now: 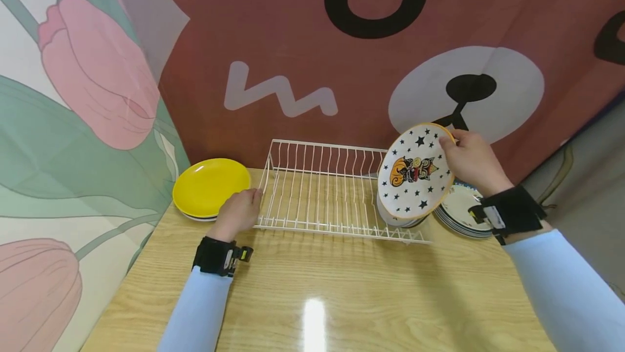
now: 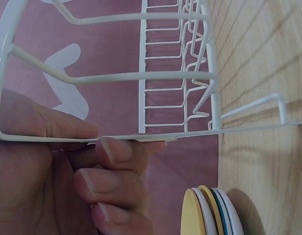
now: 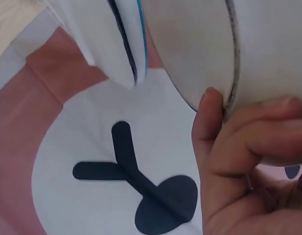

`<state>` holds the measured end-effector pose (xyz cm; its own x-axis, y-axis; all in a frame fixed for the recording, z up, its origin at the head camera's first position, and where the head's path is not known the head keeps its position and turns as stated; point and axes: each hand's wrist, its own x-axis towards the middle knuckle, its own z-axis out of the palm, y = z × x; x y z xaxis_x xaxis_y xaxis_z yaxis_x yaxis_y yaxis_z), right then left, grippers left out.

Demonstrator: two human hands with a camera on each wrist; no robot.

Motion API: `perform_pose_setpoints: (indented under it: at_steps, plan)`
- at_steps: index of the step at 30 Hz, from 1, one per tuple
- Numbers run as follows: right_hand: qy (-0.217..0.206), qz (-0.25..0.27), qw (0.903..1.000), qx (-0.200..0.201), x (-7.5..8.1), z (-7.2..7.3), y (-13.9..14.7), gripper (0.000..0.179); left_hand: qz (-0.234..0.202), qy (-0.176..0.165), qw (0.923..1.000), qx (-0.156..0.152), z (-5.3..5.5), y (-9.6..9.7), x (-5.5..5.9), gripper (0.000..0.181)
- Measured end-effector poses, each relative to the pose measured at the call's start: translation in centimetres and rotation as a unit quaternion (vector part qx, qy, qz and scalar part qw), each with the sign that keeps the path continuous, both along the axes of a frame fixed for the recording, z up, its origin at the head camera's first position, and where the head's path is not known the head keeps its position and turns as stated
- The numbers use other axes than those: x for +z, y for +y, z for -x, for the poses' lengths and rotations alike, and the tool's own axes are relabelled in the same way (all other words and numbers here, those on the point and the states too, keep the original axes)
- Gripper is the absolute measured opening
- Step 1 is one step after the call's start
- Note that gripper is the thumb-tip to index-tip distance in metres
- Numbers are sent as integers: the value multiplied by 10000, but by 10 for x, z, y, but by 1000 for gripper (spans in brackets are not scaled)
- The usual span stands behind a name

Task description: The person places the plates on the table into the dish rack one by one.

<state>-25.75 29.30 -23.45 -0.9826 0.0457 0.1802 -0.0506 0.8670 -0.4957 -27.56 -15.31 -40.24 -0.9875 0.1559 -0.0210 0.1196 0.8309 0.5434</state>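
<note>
Apparently mid-transfer, we pinch the wire rack (image 2: pixel 141 76) with our left hand (image 1: pixel 239 212) and the starry plate (image 1: pixel 416 171) with our right hand (image 1: pixel 470 159), likely needing careful clearance next.

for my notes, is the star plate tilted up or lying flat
The star plate is tilted up: the right hand grips its raised rim, its printed face toward the head camera.
</note>
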Motion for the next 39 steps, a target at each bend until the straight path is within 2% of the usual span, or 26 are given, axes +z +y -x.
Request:
perform_pose_setpoints:
  at_steps: [12, 27, 35, 39]
  plan:
    - [104, -785, 9968, 111, -25, 22, -13, 41, -66, -3, 10000, 23, -1, 1, 0, 42]
    - [-264, -1671, 9853, -248, -49, 30, -27, 40, 60, -7, 10000, -23, 0, 1, 0, 42]
    - [-131, -1911, 9811, -274, -59, 31, -33, 33, -8, -46, 10000, 19, -1, 2, 1, 42]
    - [65, -2003, 9792, -310, -63, 32, -34, 30, -37, -27, 10000, 57, -1, 1, 0, 41]
